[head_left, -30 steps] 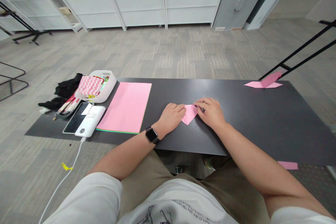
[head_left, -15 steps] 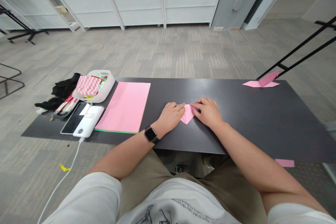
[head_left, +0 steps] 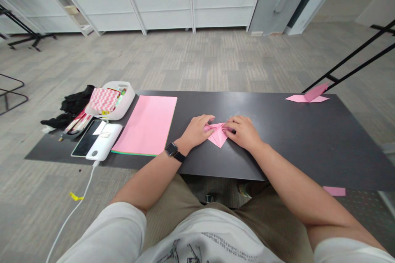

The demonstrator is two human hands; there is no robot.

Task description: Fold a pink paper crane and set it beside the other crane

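Near the middle of the dark table (head_left: 277, 139), a small folded pink paper (head_left: 217, 136) is lain flat, just right of the stack of pink sheets (head_left: 147, 125). Its left flap is pinched by the left hand (head_left: 196, 129), its right edge pressed down by the curled fingers of the right hand (head_left: 243, 132). Beyond the stack a white power bank (head_left: 104, 141), a phone (head_left: 87, 143) and a white tray (head_left: 123, 104) are seen.

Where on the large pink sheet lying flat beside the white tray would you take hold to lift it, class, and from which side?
Take the pink sheet at its near right corner, coming from the right. It lies flat on the dark table, so only an edge gives a grip; that corner has bare table beside it, while the white power bank crowds the left.
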